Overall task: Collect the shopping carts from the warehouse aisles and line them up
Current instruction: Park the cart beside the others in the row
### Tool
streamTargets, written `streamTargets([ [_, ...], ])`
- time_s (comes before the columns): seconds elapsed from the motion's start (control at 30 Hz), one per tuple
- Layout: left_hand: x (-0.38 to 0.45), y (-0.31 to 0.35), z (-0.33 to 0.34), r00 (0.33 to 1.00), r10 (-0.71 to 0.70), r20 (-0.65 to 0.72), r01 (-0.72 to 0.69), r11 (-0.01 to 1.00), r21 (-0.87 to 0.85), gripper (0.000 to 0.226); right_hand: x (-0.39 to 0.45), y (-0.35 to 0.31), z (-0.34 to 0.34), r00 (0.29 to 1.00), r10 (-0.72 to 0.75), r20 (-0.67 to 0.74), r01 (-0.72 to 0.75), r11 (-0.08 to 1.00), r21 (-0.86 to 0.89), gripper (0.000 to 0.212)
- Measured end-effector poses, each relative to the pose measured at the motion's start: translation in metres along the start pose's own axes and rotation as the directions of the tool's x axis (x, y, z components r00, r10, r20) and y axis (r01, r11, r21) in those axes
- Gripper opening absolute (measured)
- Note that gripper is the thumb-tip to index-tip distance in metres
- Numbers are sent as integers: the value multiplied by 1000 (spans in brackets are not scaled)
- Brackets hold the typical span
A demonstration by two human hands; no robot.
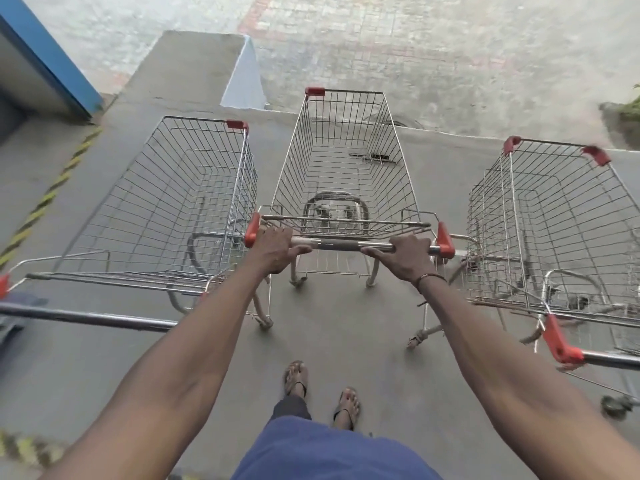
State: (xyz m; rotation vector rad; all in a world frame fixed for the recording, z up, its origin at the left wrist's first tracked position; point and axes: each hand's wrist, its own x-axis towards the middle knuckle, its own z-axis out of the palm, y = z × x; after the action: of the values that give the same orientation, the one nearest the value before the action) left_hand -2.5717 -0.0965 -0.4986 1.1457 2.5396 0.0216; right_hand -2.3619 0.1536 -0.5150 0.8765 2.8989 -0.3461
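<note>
- A wide grey concrete floor is seen, with a step down to paving at the far end. The carts are likely kept here because the ground is flat.
- A left cart and a right cart are parked side by side, both pointing the same way. A gap is left between them, about one cart wide.
- The middle cart is placed in that gap, a little ahead of the other two. It is probably being fitted in to make a row of three.
- Its handle bar is held at both ends, so the cart can be steered straight and kept off its neighbours.
- The left hand is wrapped around the bar near the left red cap.
- The right hand is wrapped around the bar near the right red cap.
- A thin bracelet is worn on the right wrist.
</note>
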Motion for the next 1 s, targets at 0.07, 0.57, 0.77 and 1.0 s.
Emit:
streamTargets([
  [0.07,-13,4,6,1000,-2,-14,2,1000,-15,70,-16,2,2,1000,-6,-16,6,1000,21,89],
  [0.57,-116,14,43,983,132,-131,-131,991,14,62,-116,6,20,993,-25,-114,37,994,102,93],
  [0.77,-140,-7,53,972,188,-139,-193,981,-18,54,-149,-22,32,990,45,-136,-38,998,54,88],
  [1.0,-154,-33,63,969,197,-145,-197,980,15,65,-176,-92,53,973,178,-149,-161,980,118,83],
])
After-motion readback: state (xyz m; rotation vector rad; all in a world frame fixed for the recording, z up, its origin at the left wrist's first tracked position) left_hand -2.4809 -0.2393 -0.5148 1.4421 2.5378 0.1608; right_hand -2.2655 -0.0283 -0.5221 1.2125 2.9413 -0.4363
